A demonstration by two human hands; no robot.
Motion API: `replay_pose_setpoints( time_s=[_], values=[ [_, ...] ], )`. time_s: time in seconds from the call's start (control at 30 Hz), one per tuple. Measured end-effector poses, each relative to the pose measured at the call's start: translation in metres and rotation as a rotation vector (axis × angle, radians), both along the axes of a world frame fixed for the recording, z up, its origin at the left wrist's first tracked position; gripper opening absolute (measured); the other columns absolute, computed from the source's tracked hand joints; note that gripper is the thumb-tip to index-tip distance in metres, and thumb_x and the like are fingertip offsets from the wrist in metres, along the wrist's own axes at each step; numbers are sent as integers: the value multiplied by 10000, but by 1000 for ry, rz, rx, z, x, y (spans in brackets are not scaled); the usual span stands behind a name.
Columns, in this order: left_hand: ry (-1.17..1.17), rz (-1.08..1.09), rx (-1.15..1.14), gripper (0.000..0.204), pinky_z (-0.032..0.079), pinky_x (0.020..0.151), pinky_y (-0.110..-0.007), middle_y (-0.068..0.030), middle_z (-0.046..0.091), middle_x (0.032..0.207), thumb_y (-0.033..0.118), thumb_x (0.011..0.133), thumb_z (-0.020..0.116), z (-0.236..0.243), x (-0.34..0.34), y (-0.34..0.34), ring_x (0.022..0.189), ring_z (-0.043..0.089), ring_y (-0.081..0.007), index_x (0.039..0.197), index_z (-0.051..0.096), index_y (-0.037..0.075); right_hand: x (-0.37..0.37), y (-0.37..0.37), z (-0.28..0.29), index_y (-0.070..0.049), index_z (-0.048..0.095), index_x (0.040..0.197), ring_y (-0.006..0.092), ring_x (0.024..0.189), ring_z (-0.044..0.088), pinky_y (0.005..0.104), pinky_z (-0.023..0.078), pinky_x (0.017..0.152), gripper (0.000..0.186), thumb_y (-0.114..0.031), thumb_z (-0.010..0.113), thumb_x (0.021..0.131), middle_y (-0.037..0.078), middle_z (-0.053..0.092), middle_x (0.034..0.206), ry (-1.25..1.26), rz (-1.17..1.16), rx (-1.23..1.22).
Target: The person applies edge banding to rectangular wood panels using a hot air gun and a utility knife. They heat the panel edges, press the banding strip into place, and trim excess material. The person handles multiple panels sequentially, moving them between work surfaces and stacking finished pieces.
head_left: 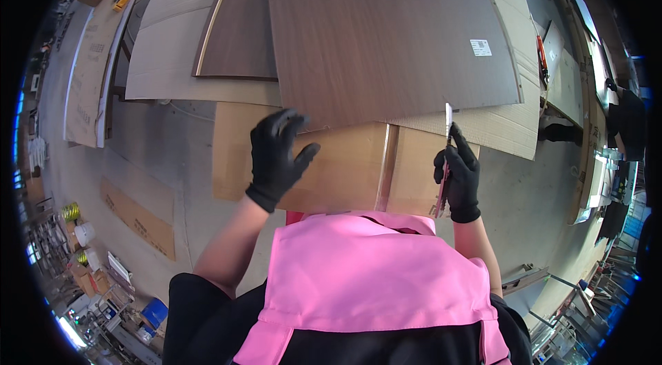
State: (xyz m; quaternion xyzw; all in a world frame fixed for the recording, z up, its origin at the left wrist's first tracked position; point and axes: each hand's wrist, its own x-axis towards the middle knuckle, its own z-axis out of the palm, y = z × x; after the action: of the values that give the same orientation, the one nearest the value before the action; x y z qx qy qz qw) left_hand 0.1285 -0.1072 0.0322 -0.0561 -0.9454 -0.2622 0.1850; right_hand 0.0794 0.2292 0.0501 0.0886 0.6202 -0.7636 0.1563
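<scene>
In my black-gloved right hand (458, 175) is a long, thin white-and-pink object (448, 117), held upright in the picture; what it is I cannot tell. My left hand (279, 158), also gloved, is open, fingers bent and apart, by the lower left corner of a dark brown wood-grain panel (372, 48) with a white label (480, 47). Whether it touches the panel is unclear. A second brown panel (238, 34) with a pale edge lies partly under the first. Beneath them is a pale cardboard sheet (165, 68), with a brown taped carton (345, 165) nearest me.
Long benches with cardboard and boards stand at left (89, 75) and right (583, 179). A person in dark clothing (624, 124) is at the far right. A cardboard strip (138, 217) lies on the floor at left. Cluttered shelves and a blue bin (155, 311) are at lower left.
</scene>
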Motion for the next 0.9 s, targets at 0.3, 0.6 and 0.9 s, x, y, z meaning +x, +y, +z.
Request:
replay_pose_setpoints(
  time_s=[0.3, 0.6, 0.9],
  values=[
    [20, 159, 26, 105, 461, 789, -379, -105, 630, 855, 154, 827, 672, -26, 8, -64, 838, 601, -288, 856, 625, 65, 5, 18, 0, -31, 412, 1417, 78, 506, 485, 211, 411, 475, 490, -55, 493, 934, 38, 571, 695, 37, 55, 58],
    [139, 218, -164, 321, 399, 957, -433, -94, 591, 1178, 168, 842, 647, -4, 8, -33, 1123, 533, -289, 1153, 614, 95, 8, 31, -20, -45, 440, 1395, 109, 492, 522, 246, 429, 449, 448, -144, 519, 965, 52, 582, 692, -145, -152, -67],
    [-16, 239, -71, 134, 486, 747, -397, -146, 642, 854, 177, 886, 593, -42, 6, -90, 826, 613, -327, 872, 650, 57, 11, 59, -1, -20, 457, 1381, 102, 507, 518, 233, 432, 478, 436, -150, 508, 968, 45, 572, 710, -35, -143, 98]
  ],
)
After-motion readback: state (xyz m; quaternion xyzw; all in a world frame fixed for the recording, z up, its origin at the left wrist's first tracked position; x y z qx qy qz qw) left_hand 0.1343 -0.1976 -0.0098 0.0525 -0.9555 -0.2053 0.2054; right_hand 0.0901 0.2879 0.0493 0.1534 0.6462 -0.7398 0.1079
